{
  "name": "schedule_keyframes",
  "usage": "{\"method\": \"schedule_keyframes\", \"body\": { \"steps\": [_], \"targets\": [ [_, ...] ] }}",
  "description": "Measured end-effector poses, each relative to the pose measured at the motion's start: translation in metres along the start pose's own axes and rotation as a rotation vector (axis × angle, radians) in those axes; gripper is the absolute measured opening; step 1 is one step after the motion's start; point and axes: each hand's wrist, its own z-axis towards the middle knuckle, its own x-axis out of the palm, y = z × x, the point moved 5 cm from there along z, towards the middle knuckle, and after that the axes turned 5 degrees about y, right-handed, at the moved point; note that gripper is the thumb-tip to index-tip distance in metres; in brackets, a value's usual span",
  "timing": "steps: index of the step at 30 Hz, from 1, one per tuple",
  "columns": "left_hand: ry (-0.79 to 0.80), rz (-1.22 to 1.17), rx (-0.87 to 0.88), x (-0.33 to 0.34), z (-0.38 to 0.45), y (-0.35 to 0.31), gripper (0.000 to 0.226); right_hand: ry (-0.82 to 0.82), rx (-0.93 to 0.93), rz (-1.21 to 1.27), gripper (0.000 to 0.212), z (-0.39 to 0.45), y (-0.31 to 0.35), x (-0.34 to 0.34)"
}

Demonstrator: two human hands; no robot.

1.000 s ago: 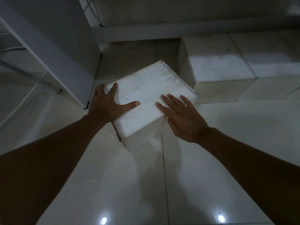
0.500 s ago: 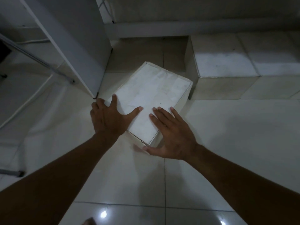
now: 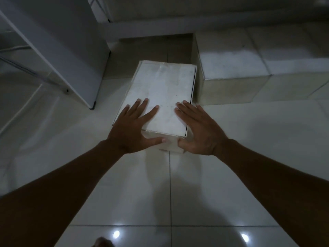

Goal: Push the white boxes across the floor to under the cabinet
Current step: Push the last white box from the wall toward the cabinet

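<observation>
Two bare forearms in view, no sleeves, cuffs, watch, bands or rings visible. Left hand (image 3: pixel 131 132): short trimmed nails, pale at the tips. Right hand (image 3: pixel 199 132): same short nails, knuckle creases visible. Nearer than the left hand, at the bottom edge, a small rounded bare part (image 3: pixel 102 242), too cropped to identify.

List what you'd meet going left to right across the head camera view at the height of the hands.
Grey cabinet panel → left hand → white box under the hands → right hand → row of white boxes already along the wall.
</observation>
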Motion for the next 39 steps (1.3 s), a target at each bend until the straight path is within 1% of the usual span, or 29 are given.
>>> {"method": "schedule_keyframes", "body": {
  "steps": [1, 3, 5, 6, 8, 12, 15, 17, 19, 23, 26, 33, 39],
  "targets": [
    [-0.004, 0.047, -0.019, 0.001, 0.005, 0.001, 0.106, -0.015, 0.029, 0.001, 0.098, -0.001, -0.004, -0.002],
    [-0.029, 0.090, -0.150, 0.002, 0.011, 0.005, 0.110, -0.031, 0.095, -0.022, 0.100, 0.000, -0.011, -0.005],
    [-0.016, 0.043, -0.268, 0.005, 0.015, 0.004, 0.116, -0.040, 0.183, -0.052, 0.112, 0.003, -0.019, -0.008],
    [-0.014, 0.021, -0.283, 0.007, 0.021, 0.003, 0.118, -0.046, 0.241, -0.055, 0.121, 0.005, -0.025, -0.011],
    [-0.040, 0.004, -0.261, 0.007, 0.035, -0.001, 0.119, -0.045, 0.346, -0.071, 0.137, 0.010, -0.038, -0.015],
    [-0.111, 0.019, -0.264, 0.007, 0.061, -0.007, 0.119, -0.068, 0.457, -0.152, 0.143, 0.022, -0.066, -0.025],
    [-0.067, -0.040, -0.347, 0.009, 0.083, -0.008, 0.126, -0.052, 0.539, -0.177, 0.147, 0.030, -0.087, -0.031],
    [-0.012, -0.066, -0.369, 0.009, 0.102, -0.009, 0.124, -0.046, 0.576, -0.173, 0.146, 0.036, -0.101, -0.036],
    [0.033, -0.069, -0.370, 0.010, 0.116, -0.010, 0.119, -0.026, 0.568, -0.184, 0.143, 0.044, -0.111, -0.040],
    [0.019, -0.054, -0.365, 0.010, 0.130, -0.005, 0.115, 0.035, 0.504, -0.181, 0.137, 0.063, -0.122, -0.041],
    [0.020, -0.049, -0.357, 0.008, 0.140, 0.000, 0.116, -0.010, 0.515, -0.188, 0.131, 0.067, -0.122, -0.039],
    [0.010, -0.050, -0.370, 0.004, 0.163, 0.008, 0.115, -0.163, 0.609, -0.210, 0.115, 0.073, -0.118, -0.033],
    [0.017, -0.057, -0.369, 0.004, 0.169, 0.011, 0.115, -0.223, 0.640, -0.218, 0.112, 0.075, -0.118, -0.030]
  ]
}}
